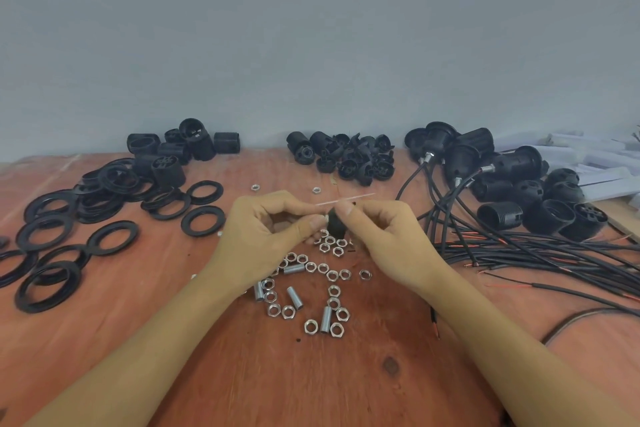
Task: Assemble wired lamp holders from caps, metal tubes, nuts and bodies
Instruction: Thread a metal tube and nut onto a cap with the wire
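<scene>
Left grip (263,232) and right grip (384,236) are both clamped on one black cap (336,226), held just above the nuts (322,267). Four metal tubes (295,297) lie among roughly two dozen nuts on a reddish wooden surface (263,374). Behind is a plain grey wall (311,28).

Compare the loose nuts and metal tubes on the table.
The nuts are short hexagonal rings lying flat, holes up; the metal tubes are longer round cylinders lying on their sides. The nuts far outnumber the metal tubes. Both are silver metal, mixed in one scatter on the table.
</scene>
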